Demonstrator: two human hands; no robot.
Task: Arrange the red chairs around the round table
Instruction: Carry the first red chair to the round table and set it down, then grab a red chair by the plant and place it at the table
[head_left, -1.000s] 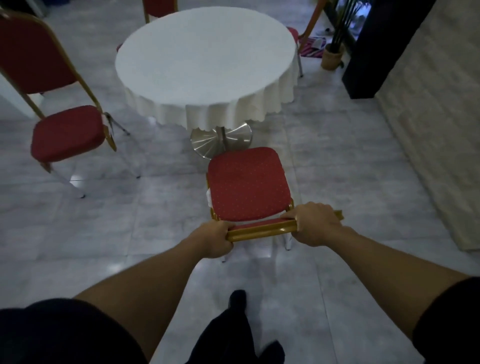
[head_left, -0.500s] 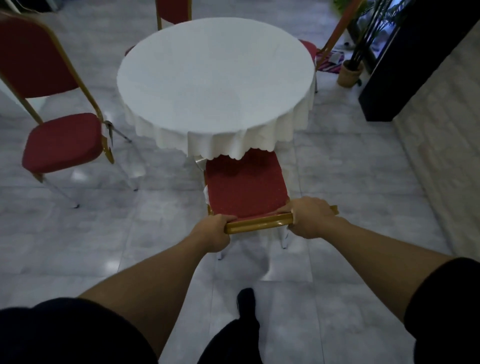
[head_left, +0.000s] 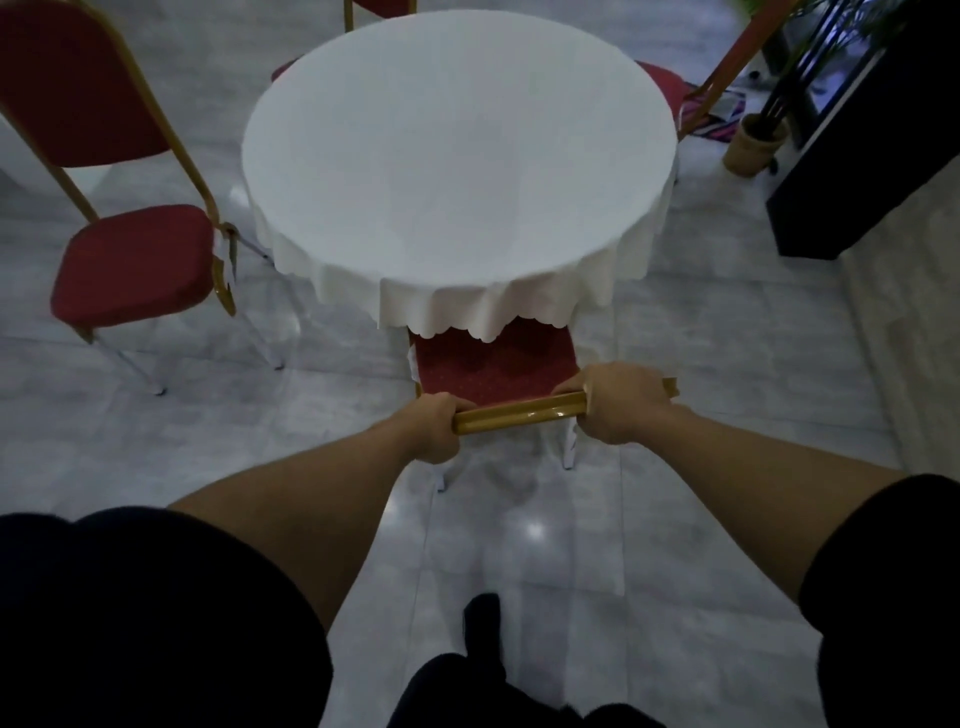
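A red chair with a gold frame stands right in front of me, its seat partly tucked under the hanging cloth of the round white table. My left hand and my right hand both grip the gold top rail of its backrest. A second red chair stands to the left of the table, turned away from it. Parts of two more red chairs show behind the table, one at the far side and one at the right.
A potted plant stands at the upper right beside a dark cabinet. A pale stone wall runs along the right. Grey marble floor surrounds the table. My dark shoe is below the chair.
The chair I hold has slid forward, so its seat went from fully exposed to partly under the tablecloth. I have stepped closer to the table.
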